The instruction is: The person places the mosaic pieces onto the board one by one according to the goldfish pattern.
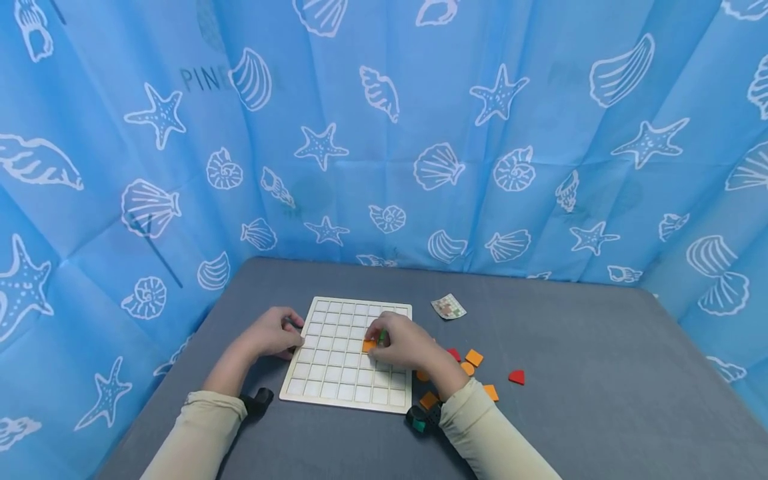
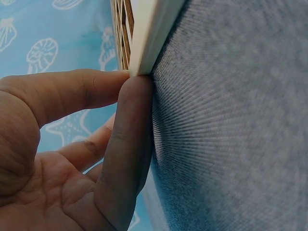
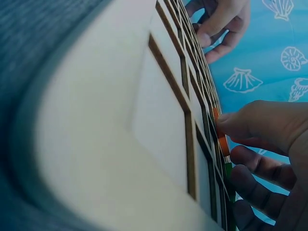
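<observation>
A pale gridded board (image 1: 331, 391) lies flat on the grey table. At its left edge is my left hand (image 1: 271, 335); in the left wrist view, thumb and finger pinch the board's rim (image 2: 144, 53). My right hand (image 1: 401, 341) reaches over the right part of the grid. Its thumb and fingertips hold an orange square tile (image 1: 369, 346) down at the grid, seen edge-on as an orange strip (image 3: 223, 145) in the right wrist view. Beside it, partly hidden under the right fingers, is a green tile (image 1: 382, 337).
Right of the board lie several loose pieces, among them an orange square (image 1: 475, 358), an orange round piece (image 1: 467, 369) and a red quarter-round piece (image 1: 517, 377). A small patterned card (image 1: 449, 307) is behind them. A blue shell-print curtain (image 1: 384, 167) surrounds the table's back and sides.
</observation>
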Available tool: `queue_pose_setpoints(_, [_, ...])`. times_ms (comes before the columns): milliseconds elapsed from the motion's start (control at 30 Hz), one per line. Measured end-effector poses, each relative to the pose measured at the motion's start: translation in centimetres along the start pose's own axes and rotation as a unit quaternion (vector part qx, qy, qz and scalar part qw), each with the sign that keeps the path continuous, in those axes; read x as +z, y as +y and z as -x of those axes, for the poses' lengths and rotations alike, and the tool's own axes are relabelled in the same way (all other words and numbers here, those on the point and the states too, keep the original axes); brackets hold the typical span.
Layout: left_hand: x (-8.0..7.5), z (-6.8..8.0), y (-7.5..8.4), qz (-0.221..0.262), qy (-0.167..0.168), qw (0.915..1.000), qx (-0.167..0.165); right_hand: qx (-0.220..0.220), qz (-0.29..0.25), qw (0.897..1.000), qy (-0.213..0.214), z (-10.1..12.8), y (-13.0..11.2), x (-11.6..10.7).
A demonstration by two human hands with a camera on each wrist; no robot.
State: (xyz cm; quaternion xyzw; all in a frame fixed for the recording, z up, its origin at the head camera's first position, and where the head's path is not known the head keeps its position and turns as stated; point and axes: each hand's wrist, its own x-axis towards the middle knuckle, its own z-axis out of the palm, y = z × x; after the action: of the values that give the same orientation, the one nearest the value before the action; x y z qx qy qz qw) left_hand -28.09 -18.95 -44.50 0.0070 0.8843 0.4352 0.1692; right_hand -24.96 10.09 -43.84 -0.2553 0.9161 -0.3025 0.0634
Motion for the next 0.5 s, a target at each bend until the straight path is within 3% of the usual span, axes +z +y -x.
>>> queue_pose_setpoints(500, [0.1, 0.16, 0.16, -0.007, 0.004, 0.9999, -0.012, -0.014, 0.006, 1.0, 0.003, -0.04, 0.2, 0.32])
